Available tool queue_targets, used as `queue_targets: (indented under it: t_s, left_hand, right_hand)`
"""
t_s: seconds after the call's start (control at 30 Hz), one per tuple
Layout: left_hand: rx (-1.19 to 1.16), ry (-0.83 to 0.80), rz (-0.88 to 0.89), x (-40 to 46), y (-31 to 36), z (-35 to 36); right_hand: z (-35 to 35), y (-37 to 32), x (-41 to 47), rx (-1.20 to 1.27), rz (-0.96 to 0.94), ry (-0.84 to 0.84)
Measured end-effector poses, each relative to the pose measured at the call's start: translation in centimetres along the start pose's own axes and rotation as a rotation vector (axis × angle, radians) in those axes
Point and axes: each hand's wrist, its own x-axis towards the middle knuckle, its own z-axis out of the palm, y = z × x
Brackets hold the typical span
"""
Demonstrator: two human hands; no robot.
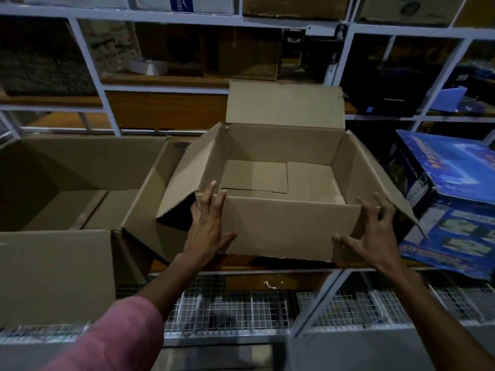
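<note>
An open brown cardboard box (284, 226) stands on a wooden shelf in front of me, empty inside, its back flap upright and its side flaps spread outward. My left hand (207, 228) lies flat against the box's near left corner, fingers straight, thumb on the front wall. My right hand (371, 231) is at the near right corner with fingers spread and bent; the thumb touches the front wall, and the fingertips sit by the right flap.
A larger open cardboard box (56, 269) stands to the left, its flap touching the middle box. A blue printed carton (455, 210) leans at the right. White metal shelving (88, 62) holds more boxes behind; wire mesh baskets (235, 309) sit below the shelf edge.
</note>
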Motion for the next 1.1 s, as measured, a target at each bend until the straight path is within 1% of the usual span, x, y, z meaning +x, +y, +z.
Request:
queue_targets:
  t_s: [0.07,0.2,0.37,0.47,0.57,0.67,0.8,0.93,1.1]
  left_hand:
    - [-0.003,0.028,-0.004,0.6,0.3,0.2]
    - [0.021,0.136,-0.032,1.4,1.2,-0.3]
    - [0.045,0.255,0.037,2.1,2.0,-2.7]
    - [0.037,0.364,0.101,2.5,2.6,-5.0]
    - [0.056,0.463,0.173,2.9,2.6,-7.6]
    - [0.086,0.536,0.199,3.0,2.0,-10.2]
    - [0.129,0.592,0.207,1.8,-0.3,-13.9]
    - [0.186,0.629,0.195,-0.6,-4.3,-17.7]
    - [0.242,0.682,0.114,-3.3,-11.0,-22.9]
  right_hand:
    - [0.3,0.4,0.6,-0.012,-0.031,0.056]
    - [0.1,-0.3,1.5,-0.066,-0.022,0.165]
    - [-1.8,-1.3,1.6,-0.049,-0.104,0.301]
    - [-3.3,-2.7,1.7,-0.005,-0.179,0.425]
    - [-4.6,-4.6,2.2,0.009,-0.200,0.515]
    - [-5.2,-7.0,2.9,0.039,-0.210,0.528]
    - [-4.3,-10.8,4.0,0.074,-0.265,0.486]
    - [-2.2,-16.0,4.5,0.080,-0.319,0.459]
    - [0.8,-24.3,4.5,0.121,-0.376,0.474]
